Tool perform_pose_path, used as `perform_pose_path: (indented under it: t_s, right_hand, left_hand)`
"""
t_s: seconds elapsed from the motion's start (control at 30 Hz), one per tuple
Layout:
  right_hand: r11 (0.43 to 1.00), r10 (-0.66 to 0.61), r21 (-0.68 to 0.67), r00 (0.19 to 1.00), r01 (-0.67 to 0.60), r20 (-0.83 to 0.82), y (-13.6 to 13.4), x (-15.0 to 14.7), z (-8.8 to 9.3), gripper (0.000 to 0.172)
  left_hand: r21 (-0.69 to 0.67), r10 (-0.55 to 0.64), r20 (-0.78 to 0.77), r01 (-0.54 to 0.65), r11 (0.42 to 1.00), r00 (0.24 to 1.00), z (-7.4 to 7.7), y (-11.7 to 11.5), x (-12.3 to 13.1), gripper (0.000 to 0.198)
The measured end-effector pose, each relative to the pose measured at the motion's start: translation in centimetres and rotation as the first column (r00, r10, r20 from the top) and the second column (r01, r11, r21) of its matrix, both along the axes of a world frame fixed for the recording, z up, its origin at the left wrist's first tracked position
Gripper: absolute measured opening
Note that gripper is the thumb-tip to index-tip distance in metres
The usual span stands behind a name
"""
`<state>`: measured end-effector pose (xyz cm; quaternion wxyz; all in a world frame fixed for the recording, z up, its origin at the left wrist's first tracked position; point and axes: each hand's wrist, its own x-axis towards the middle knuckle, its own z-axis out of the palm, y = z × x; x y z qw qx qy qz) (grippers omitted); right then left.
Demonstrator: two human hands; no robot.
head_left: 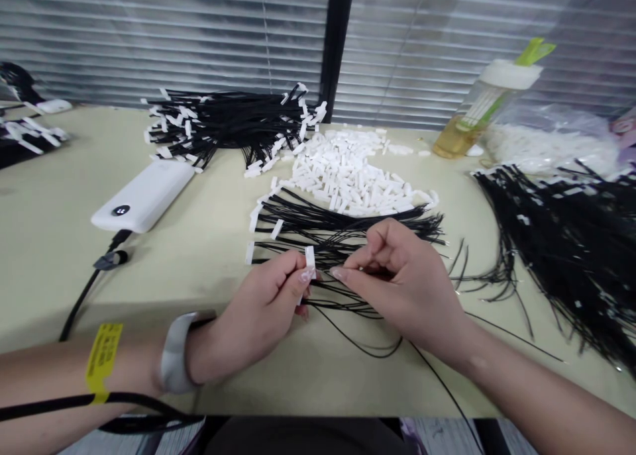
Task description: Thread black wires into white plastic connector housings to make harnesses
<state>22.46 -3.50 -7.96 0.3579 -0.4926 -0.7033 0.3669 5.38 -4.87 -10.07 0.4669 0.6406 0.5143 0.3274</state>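
Cream tabletop [50, 203]; upper right, clear white-lidded bottle [477, 109] holds amber liquid [451, 138]. Centre: left hand [261, 309] pinches white rectangular connector [311, 259]; right hand [415, 289]: can't tell if pinching.

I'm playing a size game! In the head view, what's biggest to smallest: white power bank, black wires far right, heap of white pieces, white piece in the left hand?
1. Black wires
2. Heap of white pieces
3. White power bank
4. White piece
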Motion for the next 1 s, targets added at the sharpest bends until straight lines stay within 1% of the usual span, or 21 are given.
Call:
perform_pose_path:
  t_s: [0.23,0.43,0.6,0.67,0.8,1.0]
  right_hand:
    - [0.998,0.032,-0.047,0.999,-0.030,0.041,-0.06,0.13,-0.03,0.027]
    - [0.994,0.064,-0.085,0.998,-0.063,0.007,-0.10,0.04,0.01,0.027]
    - [0.986,0.098,-0.130,0.994,-0.102,-0.039,0.13,0.17,-0.12,0.026]
    - [0.987,0.108,-0.123,0.994,-0.108,-0.012,0.17,0.21,-0.23,0.024]
    - [0.992,0.109,-0.067,0.991,-0.104,0.074,-0.01,0.05,-0.38,0.021]
    - [0.995,0.096,0.003,0.990,-0.097,0.105,-0.48,-0.29,-0.58,0.017]
  left_hand:
    - [0.007,-0.012,0.005,0.012,1.000,1.000,0.01,-0.02,-0.06,0.023]
    - [0.012,-0.012,-0.012,0.012,1.000,1.000,0.02,-0.07,-0.14,0.022]
    - [0.013,-0.037,-0.013,0.038,0.999,0.999,0.07,-0.12,-0.09,0.021]
    - [0.019,-0.033,-0.026,0.033,0.999,0.999,0.11,-0.15,-0.05,0.021]
    - [0.034,-0.029,-0.078,0.031,0.999,0.997,0.11,-0.17,-0.07,0.022]
    - [0.067,-0.050,-0.173,0.063,0.996,0.984,0.13,-0.07,-0.24,0.025]
